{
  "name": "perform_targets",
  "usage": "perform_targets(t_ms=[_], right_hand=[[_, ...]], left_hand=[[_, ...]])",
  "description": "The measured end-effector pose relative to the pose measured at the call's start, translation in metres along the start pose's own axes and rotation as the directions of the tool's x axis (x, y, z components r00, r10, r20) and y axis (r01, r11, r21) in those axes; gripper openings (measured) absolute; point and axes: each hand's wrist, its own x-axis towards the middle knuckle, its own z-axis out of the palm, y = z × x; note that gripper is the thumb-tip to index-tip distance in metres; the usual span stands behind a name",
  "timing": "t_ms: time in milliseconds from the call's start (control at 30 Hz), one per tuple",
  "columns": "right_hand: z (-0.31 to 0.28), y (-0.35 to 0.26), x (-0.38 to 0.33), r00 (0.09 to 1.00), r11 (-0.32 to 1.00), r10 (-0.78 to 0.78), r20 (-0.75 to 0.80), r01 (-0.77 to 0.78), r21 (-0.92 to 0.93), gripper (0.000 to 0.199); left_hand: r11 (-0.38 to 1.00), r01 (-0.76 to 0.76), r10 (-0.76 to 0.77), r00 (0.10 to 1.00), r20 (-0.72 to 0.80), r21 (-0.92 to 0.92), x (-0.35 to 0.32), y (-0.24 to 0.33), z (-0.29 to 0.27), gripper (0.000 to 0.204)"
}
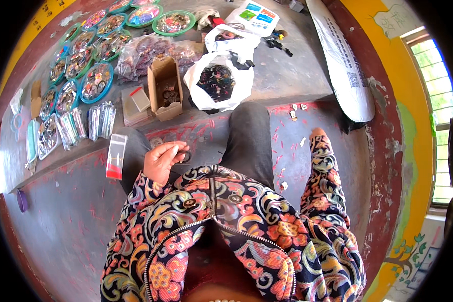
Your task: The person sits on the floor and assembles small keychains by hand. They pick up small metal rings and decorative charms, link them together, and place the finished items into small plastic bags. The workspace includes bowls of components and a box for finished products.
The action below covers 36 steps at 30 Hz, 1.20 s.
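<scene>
Raised concrete ledge carries round trays at far left, a cardboard box and white bags centrally.

- A small pale piece is pinched in the left hand over the lap.
- Just left of that grip, a clear plastic packet with red base is seen.
- The right hand is pressed on the red-flecked grey floor.

Round green- and blue-rimmed trays of small bits fanned along the ledge's left; bundled clear packets just below them; open cardboard box beside a white plastic bag of dark pieces; crumpled clear bag behind the box; long white sack at the right; barred window beyond a yellow wall.
</scene>
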Motion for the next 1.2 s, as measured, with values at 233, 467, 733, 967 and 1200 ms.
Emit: perform_targets(t_ms=[233, 467, 733, 967, 1200], right_hand=[[-0.027, -0.008, -0.029, 0.993, 0.920, 0.117, 0.004, -0.110, 0.376, 0.024], [-0.046, -0.111, -0.083, 0.758, 0.192, -0.649, -0.067, 0.248, 0.949, 0.020], [0.073, -0.290, -0.166, 0.537, 0.535, -0.780, 0.321, 0.305, 0.788, 0.028], [0.124, -0.330, -0.203, 0.519, 0.373, -0.800, 0.301, 0.037, 0.927, 0.022], [0.138, -0.321, -0.202, 0.597, 0.358, -0.776, 0.204, 0.150, 0.921, 0.008]], left_hand=[[0.990, -0.047, 0.039, 0.997, 0.061, 0.134, -0.016, 0.017, -0.003, 0.019], [0.997, 0.058, -0.058, 0.998, -0.006, 0.046, -0.010, 0.031, 0.006, 0.023], [0.996, -0.056, 0.050, 0.994, -0.095, -0.070, -0.002, 0.048, 0.022, 0.021], [0.985, -0.126, 0.088, 0.956, -0.281, -0.119, -0.003, 0.031, 0.024, 0.019], [0.974, -0.084, 0.022, 0.960, -0.280, -0.210, -0.004, 0.022, 0.023, 0.019]])
